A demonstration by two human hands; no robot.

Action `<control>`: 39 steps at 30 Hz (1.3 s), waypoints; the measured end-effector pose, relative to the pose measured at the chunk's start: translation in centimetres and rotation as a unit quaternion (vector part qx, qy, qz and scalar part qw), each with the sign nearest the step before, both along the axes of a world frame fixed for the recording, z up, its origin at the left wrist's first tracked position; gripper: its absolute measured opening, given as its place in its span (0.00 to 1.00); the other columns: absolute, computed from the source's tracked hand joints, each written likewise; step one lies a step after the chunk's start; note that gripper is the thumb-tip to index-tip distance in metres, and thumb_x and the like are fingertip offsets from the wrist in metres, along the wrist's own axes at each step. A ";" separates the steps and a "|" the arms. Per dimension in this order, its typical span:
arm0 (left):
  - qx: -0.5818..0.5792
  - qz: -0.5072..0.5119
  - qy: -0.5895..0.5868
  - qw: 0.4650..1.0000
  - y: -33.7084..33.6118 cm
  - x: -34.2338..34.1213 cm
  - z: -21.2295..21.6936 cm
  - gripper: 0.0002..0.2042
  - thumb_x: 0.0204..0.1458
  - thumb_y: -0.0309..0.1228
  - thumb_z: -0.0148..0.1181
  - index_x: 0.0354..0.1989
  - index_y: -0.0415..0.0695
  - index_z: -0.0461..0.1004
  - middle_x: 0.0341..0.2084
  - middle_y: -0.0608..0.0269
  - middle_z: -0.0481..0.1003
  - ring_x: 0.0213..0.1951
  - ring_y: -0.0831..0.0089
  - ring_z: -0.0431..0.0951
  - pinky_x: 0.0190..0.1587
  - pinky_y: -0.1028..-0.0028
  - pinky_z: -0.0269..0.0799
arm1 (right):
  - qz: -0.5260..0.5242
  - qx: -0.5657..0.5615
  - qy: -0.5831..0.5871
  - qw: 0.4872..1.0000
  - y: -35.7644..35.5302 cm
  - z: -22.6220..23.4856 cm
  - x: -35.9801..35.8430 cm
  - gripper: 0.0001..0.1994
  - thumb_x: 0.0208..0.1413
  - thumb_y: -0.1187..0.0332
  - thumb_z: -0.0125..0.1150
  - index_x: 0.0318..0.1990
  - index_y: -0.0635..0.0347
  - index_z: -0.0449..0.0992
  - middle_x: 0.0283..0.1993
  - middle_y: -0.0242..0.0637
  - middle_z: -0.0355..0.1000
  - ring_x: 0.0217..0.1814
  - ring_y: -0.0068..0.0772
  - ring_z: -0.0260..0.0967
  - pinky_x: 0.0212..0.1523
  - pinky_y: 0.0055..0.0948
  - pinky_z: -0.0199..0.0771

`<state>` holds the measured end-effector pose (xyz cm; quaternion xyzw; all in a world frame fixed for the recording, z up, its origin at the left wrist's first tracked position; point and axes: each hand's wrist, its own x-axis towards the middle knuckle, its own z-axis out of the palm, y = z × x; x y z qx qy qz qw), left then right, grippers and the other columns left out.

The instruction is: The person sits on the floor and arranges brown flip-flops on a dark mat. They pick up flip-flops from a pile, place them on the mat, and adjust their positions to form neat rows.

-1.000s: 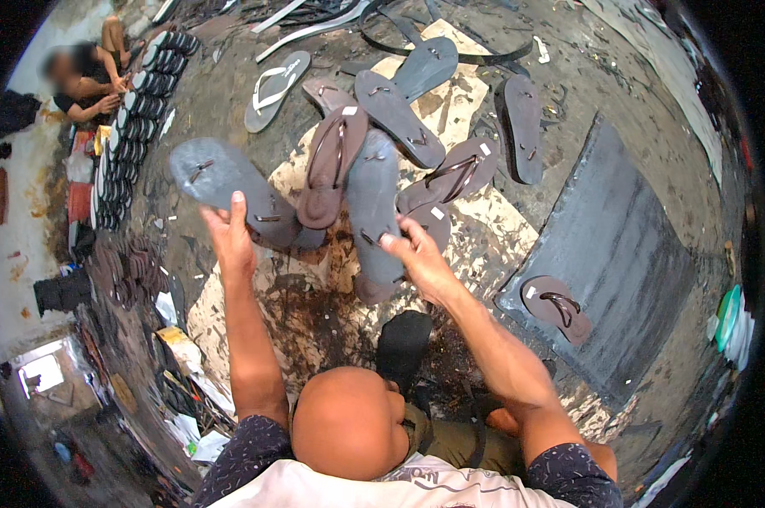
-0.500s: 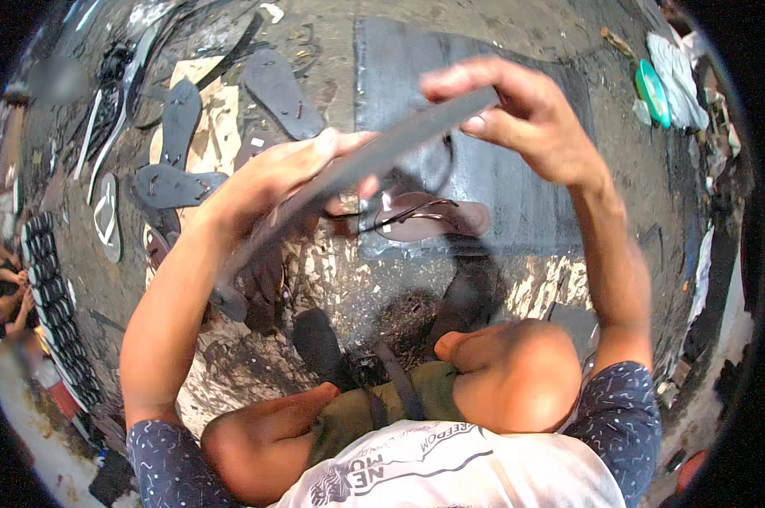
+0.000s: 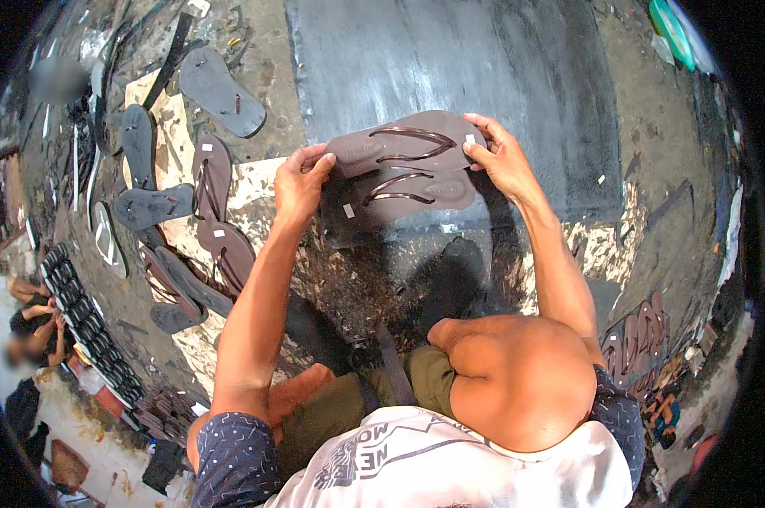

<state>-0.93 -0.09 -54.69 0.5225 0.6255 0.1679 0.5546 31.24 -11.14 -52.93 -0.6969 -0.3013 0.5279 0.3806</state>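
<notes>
A brown flip-flop with glossy dark straps is held level, its sole top facing up. My left hand pinches its heel end between thumb and fingers. At the toe end, my right hand grips the edge, thumb close to a small white sticker. Just below it in the picture is a second brown flip-flop, pointing the opposite way and partly covered by the first. Whether the two touch, I cannot tell.
A dark sheet spreads over the ground ahead. To the left lie several dark soles and brown flip-flops. Rows of dark footwear stand at far left, near another person. More flip-flops stand at the right.
The held flip-flop went from slanted and edge-on to level and face up. Both hands came lower in the picture, and the view shifted.
</notes>
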 end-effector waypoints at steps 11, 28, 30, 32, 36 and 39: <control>0.044 -0.065 0.102 0.992 0.7 0.3 -1.1 0.17 0.53 0.36 0.71 0.48 0.40 0.80 0.36 0.57 0.83 0.36 0.68 0.81 0.43 0.70 0.76 | 0.115 0.047 -0.368 0.921 -0.4 -2.3 0.0 0.23 0.52 0.60 0.71 0.57 0.45 0.79 0.46 0.43 0.67 0.56 0.46 0.61 0.63 0.43 0.61; 0.025 0.252 -0.306 0.918 9.0 -0.3 4.8 0.23 0.60 0.33 0.59 0.62 0.44 0.62 0.50 0.62 0.75 0.47 0.72 0.78 0.43 0.67 0.78 | 0.074 0.299 -0.272 0.912 7.6 5.9 -7.1 0.19 0.57 0.67 0.63 0.56 0.56 0.75 0.58 0.44 0.70 0.61 0.48 0.65 0.62 0.41 0.66; -0.006 0.215 -0.310 0.926 6.2 1.8 6.6 0.23 0.60 0.32 0.60 0.62 0.46 0.61 0.50 0.63 0.75 0.47 0.74 0.78 0.43 0.70 0.78 | 0.180 0.368 -0.291 0.865 8.9 7.0 -9.6 0.27 0.55 0.64 0.65 0.62 0.57 0.69 0.64 0.47 0.66 0.67 0.52 0.60 0.66 0.45 0.61; 0.002 0.174 -0.373 0.912 3.9 3.9 7.6 0.23 0.60 0.30 0.61 0.62 0.45 0.60 0.48 0.63 0.75 0.43 0.76 0.78 0.36 0.77 0.77 | 0.233 0.401 -0.271 0.844 9.3 7.1 -11.3 0.35 0.50 0.65 0.71 0.67 0.57 0.64 0.73 0.51 0.53 0.74 0.58 0.51 0.72 0.48 0.55; -0.021 0.122 -0.378 0.917 2.0 4.0 7.9 0.24 0.61 0.31 0.63 0.62 0.45 0.61 0.43 0.65 0.77 0.40 0.79 0.78 0.34 0.83 0.74 | 0.214 0.400 -0.268 0.850 8.3 5.9 -12.0 0.40 0.45 0.70 0.74 0.68 0.56 0.62 0.75 0.49 0.50 0.78 0.58 0.45 0.74 0.49 0.56; -0.027 0.072 -0.354 0.932 2.1 3.1 7.4 0.21 0.64 0.43 0.58 0.59 0.44 0.66 0.42 0.66 0.78 0.36 0.81 0.77 0.35 0.78 0.74 | 0.212 0.391 -0.247 0.861 7.8 6.0 -11.1 0.40 0.45 0.70 0.74 0.68 0.55 0.63 0.74 0.50 0.54 0.77 0.58 0.48 0.73 0.48 0.57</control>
